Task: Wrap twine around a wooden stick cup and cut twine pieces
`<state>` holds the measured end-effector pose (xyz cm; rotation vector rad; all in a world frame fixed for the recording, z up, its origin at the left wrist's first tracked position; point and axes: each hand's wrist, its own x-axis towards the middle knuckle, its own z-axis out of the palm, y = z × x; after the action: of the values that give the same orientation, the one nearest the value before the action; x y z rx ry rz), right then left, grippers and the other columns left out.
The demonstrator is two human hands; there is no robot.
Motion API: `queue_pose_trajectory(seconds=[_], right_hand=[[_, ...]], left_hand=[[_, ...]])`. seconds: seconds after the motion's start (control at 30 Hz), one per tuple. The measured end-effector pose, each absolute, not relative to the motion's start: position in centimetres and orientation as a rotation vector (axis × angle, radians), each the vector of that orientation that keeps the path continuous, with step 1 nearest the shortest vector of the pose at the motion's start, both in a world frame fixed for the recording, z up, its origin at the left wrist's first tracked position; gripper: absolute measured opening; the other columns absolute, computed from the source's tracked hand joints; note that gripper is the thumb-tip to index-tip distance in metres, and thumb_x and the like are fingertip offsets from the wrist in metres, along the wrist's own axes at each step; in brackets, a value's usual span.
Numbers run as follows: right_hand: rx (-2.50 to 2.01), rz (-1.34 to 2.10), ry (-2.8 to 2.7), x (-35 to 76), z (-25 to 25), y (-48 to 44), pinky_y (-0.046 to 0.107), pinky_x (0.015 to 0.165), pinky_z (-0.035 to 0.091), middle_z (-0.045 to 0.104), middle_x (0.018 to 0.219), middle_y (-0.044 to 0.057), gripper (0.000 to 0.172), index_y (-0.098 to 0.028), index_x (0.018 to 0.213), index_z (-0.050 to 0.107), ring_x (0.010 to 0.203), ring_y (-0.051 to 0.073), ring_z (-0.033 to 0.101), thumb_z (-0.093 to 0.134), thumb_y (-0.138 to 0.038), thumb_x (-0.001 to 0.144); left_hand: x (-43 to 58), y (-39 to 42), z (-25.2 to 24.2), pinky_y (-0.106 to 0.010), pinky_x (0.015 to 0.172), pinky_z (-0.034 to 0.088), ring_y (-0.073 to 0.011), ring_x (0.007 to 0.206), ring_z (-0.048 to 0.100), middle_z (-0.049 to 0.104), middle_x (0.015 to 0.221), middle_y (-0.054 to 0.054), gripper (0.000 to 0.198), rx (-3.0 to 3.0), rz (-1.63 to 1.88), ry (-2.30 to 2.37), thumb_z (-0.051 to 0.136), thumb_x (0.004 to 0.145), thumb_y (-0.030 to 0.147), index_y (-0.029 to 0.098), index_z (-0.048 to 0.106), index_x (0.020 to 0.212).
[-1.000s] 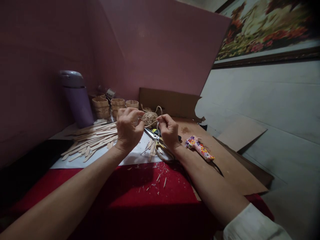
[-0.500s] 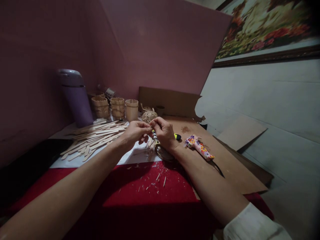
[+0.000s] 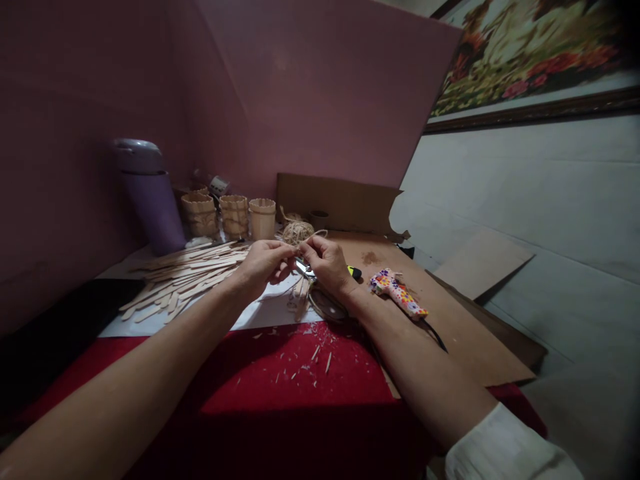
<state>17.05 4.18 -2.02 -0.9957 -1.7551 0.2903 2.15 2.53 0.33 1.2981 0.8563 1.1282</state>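
Observation:
My left hand (image 3: 270, 261) and my right hand (image 3: 325, 263) meet above the table, fingertips pinched together on a thin strand of twine (image 3: 321, 233). Part of the strand shows above my right fingers, near the ball of twine (image 3: 299, 232) just behind; the pinched part is mostly hidden. Below my right hand lies a pair of scissors (image 3: 325, 305), partly covered by it. A yellow and black tool (image 3: 355, 273) pokes out beyond my right wrist. To the left of my left hand, wooden craft sticks (image 3: 187, 280) are spread in a pile.
Stick-sided cups (image 3: 263, 220) stand at the back beside a purple flask (image 3: 155, 207). A flower-patterned glue gun (image 3: 399, 293) with a black cord lies on the brown board (image 3: 465, 340) at right. Wood scraps litter the red cloth (image 3: 280, 393).
My fingertips have shifted slightly, and a strand of twine now shows above my right hand. More of the scissors' blades shows between my hands. The surrounding things stay in place.

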Motion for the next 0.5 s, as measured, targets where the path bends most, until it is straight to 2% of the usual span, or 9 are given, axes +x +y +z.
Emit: queue_pose_trajectory(seconds=[0.33, 0.5], right_hand=[[-1.040, 0.248, -1.708, 17.11, -2.12, 4.54, 0.022, 0.053, 0.032, 0.050, 0.055, -0.003, 0.024, -0.018, 0.065, 0.057, 0.055, 0.010, 0.044, 0.054, -0.036, 0.081], [-1.024, 0.313, -1.737, 17.17, -2.23, 4.72, 0.023, 0.055, 0.034, 0.053, 0.057, -0.002, 0.024, -0.020, 0.067, 0.053, 0.056, 0.012, 0.048, 0.049, -0.037, 0.084]], left_hand=[[2.42, 2.08, 0.95, -0.018, 0.030, 0.020, -0.0058, 0.030, 0.040, 0.056, 0.048, -0.002, 0.010, 1.288, 1.176, 0.864, 0.067, 0.064, 0.018, 0.010, 0.059, 0.063], [2.12, 2.20, 0.77, -0.018, 0.031, 0.019, -0.0050, 0.034, 0.040, 0.054, 0.051, -0.002, 0.011, 1.275, 1.121, 0.816, 0.063, 0.067, 0.019, 0.010, 0.060, 0.062]])
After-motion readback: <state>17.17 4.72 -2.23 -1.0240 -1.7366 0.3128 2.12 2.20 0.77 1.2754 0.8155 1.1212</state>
